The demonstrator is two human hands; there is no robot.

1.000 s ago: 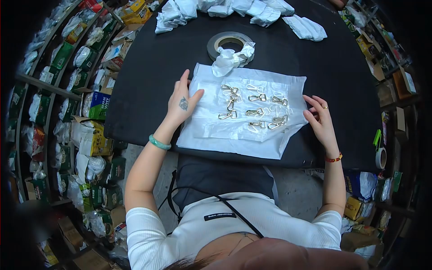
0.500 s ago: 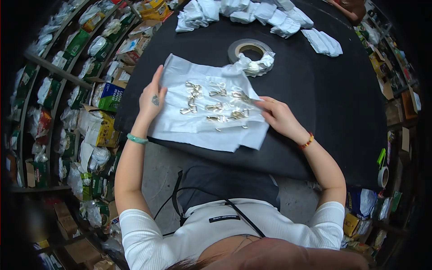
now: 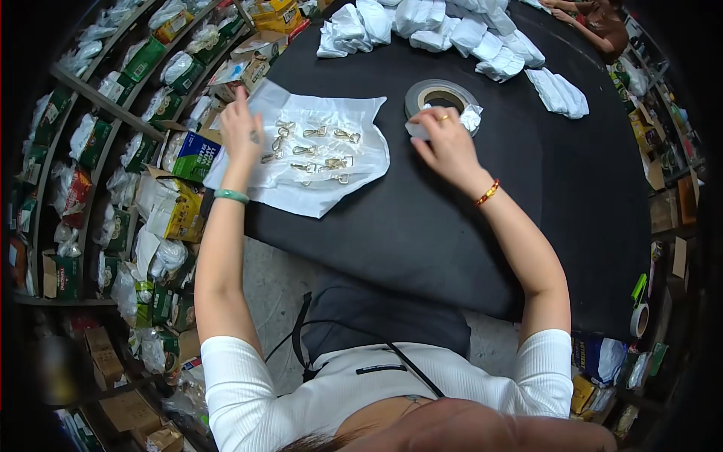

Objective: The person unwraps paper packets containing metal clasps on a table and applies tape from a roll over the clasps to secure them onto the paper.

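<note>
A white sheet (image 3: pixel 331 197) lies on the table, its left part reaching over the table's edge. Several gold-coloured snap hooks (image 3: pixel 303 167) are spread over it in rough rows, apparently under a clear film. My left hand (image 3: pixel 242 135) rests at the sheet's left side, fingers extended and thumb apart. To the right of the sheet, a grey tape roll (image 3: pixel 471 99) lies flat with a crumpled silvery-white piece on it. My right hand (image 3: pixel 450 147) is at the roll's near side, its fingers closed on a small whitish piece (image 3: pixel 416 130).
Folded white packets (image 3: pixel 429 26) are heaped along the far side of the black table (image 3: pixel 376 248). Another person (image 3: pixel 595 30) is at the far right. Shelves with boxes and bags (image 3: pixel 124 169) flank the left; a smaller tape roll (image 3: pixel 639 320) sits at the right edge.
The sheet with the snap hooks has shifted left and turned. My right hand has let go of its right edge and moved to the tape roll. My left hand has moved farther away.
</note>
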